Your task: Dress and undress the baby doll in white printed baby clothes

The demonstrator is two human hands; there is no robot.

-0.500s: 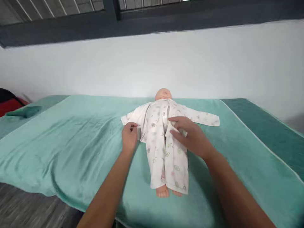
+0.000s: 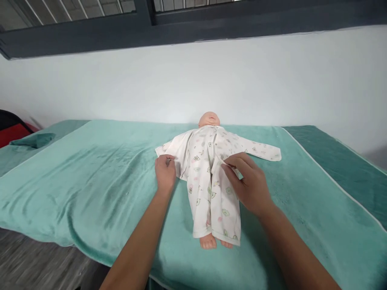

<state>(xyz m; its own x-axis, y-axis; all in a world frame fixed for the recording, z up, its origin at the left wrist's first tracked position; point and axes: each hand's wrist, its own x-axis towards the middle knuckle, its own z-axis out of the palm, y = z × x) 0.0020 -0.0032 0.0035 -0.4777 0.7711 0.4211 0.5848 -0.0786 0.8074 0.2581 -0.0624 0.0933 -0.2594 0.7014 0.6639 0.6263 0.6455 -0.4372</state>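
A baby doll (image 2: 209,119) lies on its back, head toward the wall, bare feet toward me. It is dressed in a white printed baby romper (image 2: 198,189) with long sleeves, parted down the front. My left hand (image 2: 165,171) is closed in a pinch at the romper's left edge, below the sleeve; the exact bit of cloth between its fingertips is partly hidden. Thumb and fingers of my right hand (image 2: 246,179) pinch the edge of the right front flap at waist height, lifting it slightly.
A light green blanket (image 2: 99,181) with soft wrinkles covers the bed, over a darker green sheet (image 2: 338,161). Behind rises a white wall (image 2: 181,84) under a dark window frame (image 2: 226,28). A red and black bag (image 2: 13,131) is at the far left.
My right hand's spread fingers have come together on the romper's front flap, slightly lower and to the right. My left hand stays at the left edge.
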